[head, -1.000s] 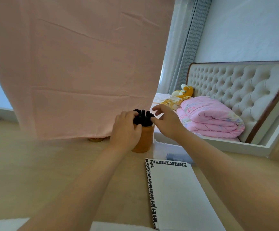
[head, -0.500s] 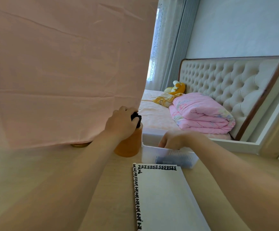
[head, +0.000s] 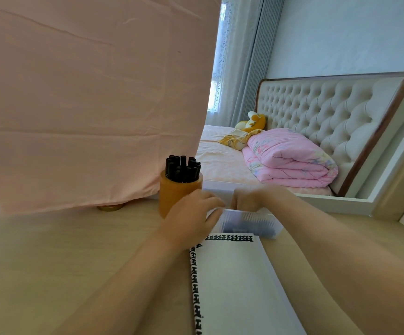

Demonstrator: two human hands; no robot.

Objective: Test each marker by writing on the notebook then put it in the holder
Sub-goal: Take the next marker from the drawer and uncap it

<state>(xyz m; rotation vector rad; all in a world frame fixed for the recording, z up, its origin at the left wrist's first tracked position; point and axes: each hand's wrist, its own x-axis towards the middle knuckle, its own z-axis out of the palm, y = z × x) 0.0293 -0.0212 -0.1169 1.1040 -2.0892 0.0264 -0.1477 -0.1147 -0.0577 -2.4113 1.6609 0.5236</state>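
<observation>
Orange holder (head: 180, 194) stands near notebook (head: 234, 281) for short transfers; left hand (head: 191, 221) spread, steadying box (head: 251, 224); right hand (head: 251, 199) grip hidden.

Nothing here can be read as words or numbers. The black marks edging the notebook (head: 234, 281), lower centre of the frame, form a repeated pattern rather than letters. Any print on the markers (head: 183, 169) is too small to tell.
</observation>
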